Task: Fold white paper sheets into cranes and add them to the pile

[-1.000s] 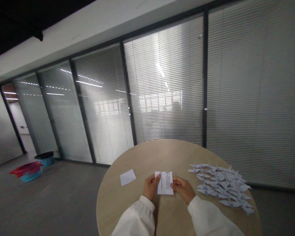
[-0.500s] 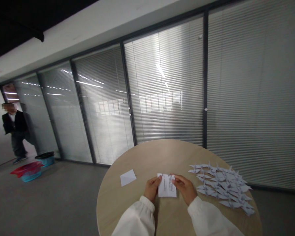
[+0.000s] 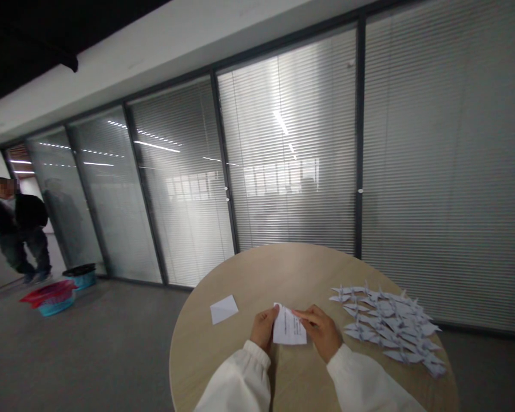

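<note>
A printed white sheet of paper (image 3: 289,330) is held up over the round table, its top right corner bent inward. My left hand (image 3: 264,328) pinches its left edge with the thumb on the near face. At the upper right, my right hand (image 3: 321,331) grips the bent corner between thumb and fingers. To the left lies a flat white paper square (image 3: 224,309) with a crease across it. Several white folded paper cranes (image 3: 386,323) stand crowded together at the right side of the table.
The round wooden table (image 3: 283,266) stands before a glass partition (image 3: 292,143) with blinds. On the floor at left are a bin with a red liner (image 3: 54,297) and a bin with a black liner (image 3: 83,276). A person (image 3: 17,229) is near the doorway.
My right fingers have moved inward and left along the top of the paper, bending its upper right corner over. The person at far left has come closer.
</note>
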The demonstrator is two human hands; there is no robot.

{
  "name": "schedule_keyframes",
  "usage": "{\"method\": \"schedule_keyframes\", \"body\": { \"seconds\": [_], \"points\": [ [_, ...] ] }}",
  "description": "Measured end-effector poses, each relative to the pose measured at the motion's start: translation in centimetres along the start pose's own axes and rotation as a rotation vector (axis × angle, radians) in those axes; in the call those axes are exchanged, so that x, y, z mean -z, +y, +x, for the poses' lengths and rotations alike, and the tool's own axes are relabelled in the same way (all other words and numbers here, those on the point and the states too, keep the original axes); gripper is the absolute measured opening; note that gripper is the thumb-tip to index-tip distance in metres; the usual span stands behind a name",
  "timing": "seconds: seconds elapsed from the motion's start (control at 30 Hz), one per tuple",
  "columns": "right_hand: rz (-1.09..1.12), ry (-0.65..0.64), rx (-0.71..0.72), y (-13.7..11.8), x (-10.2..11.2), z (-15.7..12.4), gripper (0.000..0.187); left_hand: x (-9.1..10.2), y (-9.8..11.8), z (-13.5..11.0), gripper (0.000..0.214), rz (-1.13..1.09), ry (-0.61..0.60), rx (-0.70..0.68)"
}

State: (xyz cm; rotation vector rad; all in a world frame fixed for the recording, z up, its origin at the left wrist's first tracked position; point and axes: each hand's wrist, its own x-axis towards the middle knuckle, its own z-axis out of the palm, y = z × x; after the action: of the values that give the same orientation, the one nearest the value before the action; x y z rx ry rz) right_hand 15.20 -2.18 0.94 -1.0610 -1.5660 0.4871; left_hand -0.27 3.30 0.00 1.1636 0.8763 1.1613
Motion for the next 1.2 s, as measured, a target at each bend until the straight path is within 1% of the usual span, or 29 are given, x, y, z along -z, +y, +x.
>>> {"method": "schedule_keyframes", "body": {
  "seconds": [0.1,0.2,0.43,0.73,0.9,1.1,1.2],
  "points": [
    [-0.036,-0.029,0.039,-0.05,-0.05,-0.09,0.023,0.11,0.03,0.0,0.047,0.015,0.018,-0.005],
    [-0.07,-0.06,0.099,0.13,-0.13,-0.22,0.025,0.06,0.28,-0.11,0.048,0.029,0.028,0.002],
    [-0.155,-0.114,0.211,0.08,-0.13,-0.45,0.029,0.0,0.58,-0.26,0.051,-0.042,-0.041,0.022],
    [-0.251,-0.155,0.261,0.68,-0.14,-0.48,0.029,0.25,0.11,0.23,0.053,-0.05,-0.036,0.025],
    [-0.279,-0.172,0.241,0.58,-0.09,-0.51,0.03,0.33,0.23,0.19,0.053,-0.061,-0.039,0.026],
    [-0.315,-0.175,0.234,0.41,-0.06,-0.54,0.03,0.25,0.29,-0.05,0.046,-0.125,-0.058,0.028],
    [-0.329,-0.182,0.235,0.64,-0.05,-0.55,0.03,0.15,0.42,-0.11,0.042,-0.15,-0.046,0.034]
  ]
}}
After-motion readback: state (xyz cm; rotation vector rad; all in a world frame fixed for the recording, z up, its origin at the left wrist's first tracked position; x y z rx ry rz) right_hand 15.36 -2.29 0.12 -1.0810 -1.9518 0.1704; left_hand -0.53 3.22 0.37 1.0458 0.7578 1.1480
